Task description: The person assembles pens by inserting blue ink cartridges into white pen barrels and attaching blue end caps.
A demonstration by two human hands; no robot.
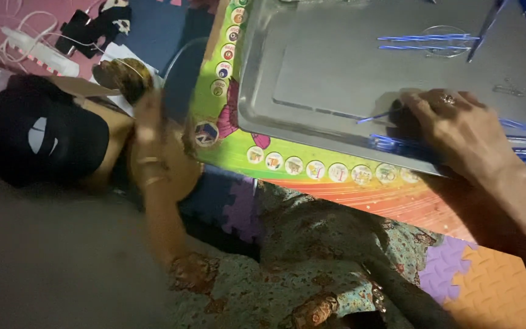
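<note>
Right hand [458, 131]: we lay it palm-down, fingers curled over a small dark object [404, 114] on the metal tray [312, 67] near its front edge. Left hand [150, 131]: raised, blurred; we cannot tell its grip. Tray sits on the colourful mat [287, 164].

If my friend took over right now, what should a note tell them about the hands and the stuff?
Right hand: fingers bent on the shiny rectangular metal tray, over a small dark object whose kind cannot be told.
Left hand: blurred, raised beside the tray's left end, close to a round brownish object; the grip cannot be told.
The tray lies on a colourful picture-printed board, above foam puzzle floor mats. Blue thin sticks lie on the tray.
What is done and what is left cannot be told.
</note>
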